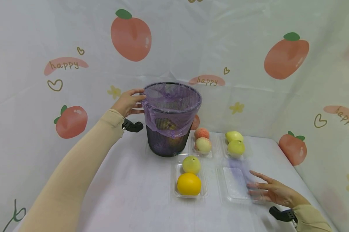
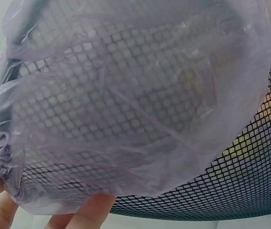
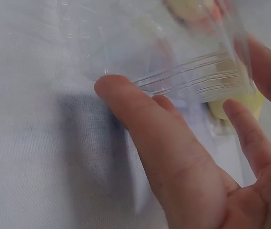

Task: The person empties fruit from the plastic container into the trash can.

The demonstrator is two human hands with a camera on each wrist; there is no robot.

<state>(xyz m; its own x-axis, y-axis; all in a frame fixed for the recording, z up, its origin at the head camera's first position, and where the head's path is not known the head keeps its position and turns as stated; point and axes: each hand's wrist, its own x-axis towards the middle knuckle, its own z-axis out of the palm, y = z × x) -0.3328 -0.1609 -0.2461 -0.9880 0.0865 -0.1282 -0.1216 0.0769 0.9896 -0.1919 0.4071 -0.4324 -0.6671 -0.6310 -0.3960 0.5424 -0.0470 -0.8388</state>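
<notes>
A black mesh wastebasket point(image 1: 171, 145) stands upright, lined with a thin purple plastic bag point(image 1: 177, 124) folded over its rim. My left hand point(image 1: 130, 102) grips the rim at the left, thumb and fingers on the bag. In the left wrist view its fingertips point(image 2: 95, 210) lie along the bag's lower edge. At the right, my right hand point(image 1: 279, 192) holds a clear plastic tray point(image 1: 236, 183) by its right side. The right wrist view shows the tray point(image 3: 173, 71) tilted and fruitless, between thumb and fingers. Yellowish shapes show through the basket's mesh.
A clear tray point(image 1: 204, 194) in front of the basket holds an orange-yellow fruit point(image 1: 189, 184) and a yellow-green one point(image 1: 191, 165). Behind it, another tray carries a reddish fruit point(image 1: 202, 133) and a pale one point(image 1: 203, 145). Two yellow-green fruits point(image 1: 235, 148) sit at back right.
</notes>
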